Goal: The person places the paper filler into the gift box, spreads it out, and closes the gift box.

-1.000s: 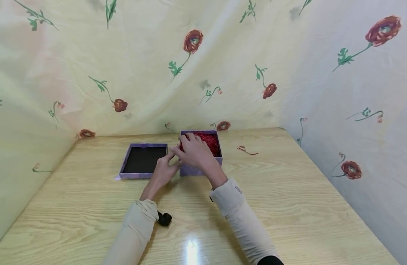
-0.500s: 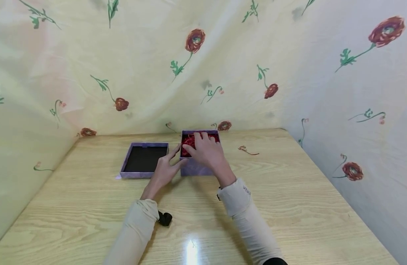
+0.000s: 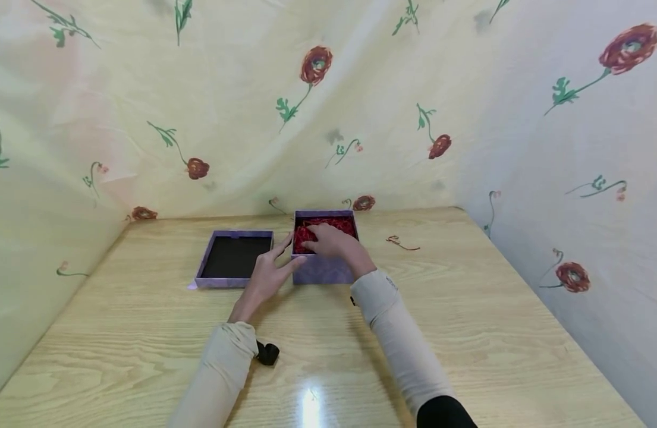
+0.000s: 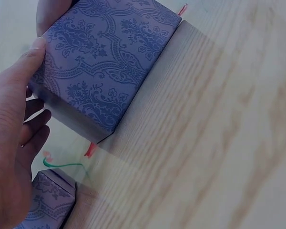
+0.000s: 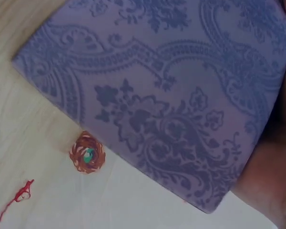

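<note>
A purple patterned box [image 3: 321,270] stands at the back of the table, its top uncovered. Red shredded paper filler [image 3: 304,235] lies inside it. My left hand [image 3: 267,274] touches the box's front left corner, thumb at the front face and fingers along the left side, as the left wrist view also shows. My right hand [image 3: 332,242] reaches over the front rim into the box, with thumb and index finger apart on the filler. Its other fingertips are hidden. In the right wrist view, the box's patterned front face [image 5: 148,105] covers most of the picture.
Left of the box lies its shallow purple lid [image 3: 221,283], black inside facing up. A loose red strand [image 3: 402,243] rests on the table [image 3: 467,333] to the right. A flowered cloth [image 3: 226,107] hangs behind. A small black object [image 3: 267,353] is beside my left sleeve.
My right hand has moved from the box's left side over to its middle and right, then lower into the filler. My left hand stays at the corner.
</note>
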The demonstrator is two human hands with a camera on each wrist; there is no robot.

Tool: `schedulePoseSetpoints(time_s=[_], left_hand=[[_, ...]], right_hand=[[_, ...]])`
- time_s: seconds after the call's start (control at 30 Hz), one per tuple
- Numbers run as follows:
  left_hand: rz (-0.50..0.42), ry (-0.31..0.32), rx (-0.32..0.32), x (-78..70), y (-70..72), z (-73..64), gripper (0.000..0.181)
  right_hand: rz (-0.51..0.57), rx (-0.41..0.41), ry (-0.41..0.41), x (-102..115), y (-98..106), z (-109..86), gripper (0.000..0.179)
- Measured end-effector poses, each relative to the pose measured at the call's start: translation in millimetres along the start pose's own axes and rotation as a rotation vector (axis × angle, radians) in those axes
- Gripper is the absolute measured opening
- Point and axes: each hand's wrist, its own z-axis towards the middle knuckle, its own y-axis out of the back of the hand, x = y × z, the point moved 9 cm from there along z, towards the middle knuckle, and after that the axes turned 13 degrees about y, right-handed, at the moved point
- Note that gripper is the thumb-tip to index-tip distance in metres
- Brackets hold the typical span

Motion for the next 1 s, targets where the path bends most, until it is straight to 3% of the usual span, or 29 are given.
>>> schedulePoseSetpoints(time_s=[0.3, 0.53, 0.73, 1.0], left_hand=[[-0.001, -0.009, -0.011, -2.9, -0.5, 1.9, 0.071], [0.003, 0.012, -0.005, -1.9, -1.3, 1.2, 0.07], [0.011, 0.02, -0.006, 0.3, -0.3, 0.4, 0.072], [0.01, 0.013, -0.012, -0.8, 1.2, 1.0, 0.07]], right_hand=[[-0.04, 0.072, -0.005, -11, 1, 8.1, 0.053], [-0.046, 0.08, 0.011, -14, 0, 8.9, 0.054], [-0.028, 0.0, 0.117, 1, 13, -3.0, 0.054], [0.04, -0.142, 0.115, 6, 45, -37.3, 0.059]])
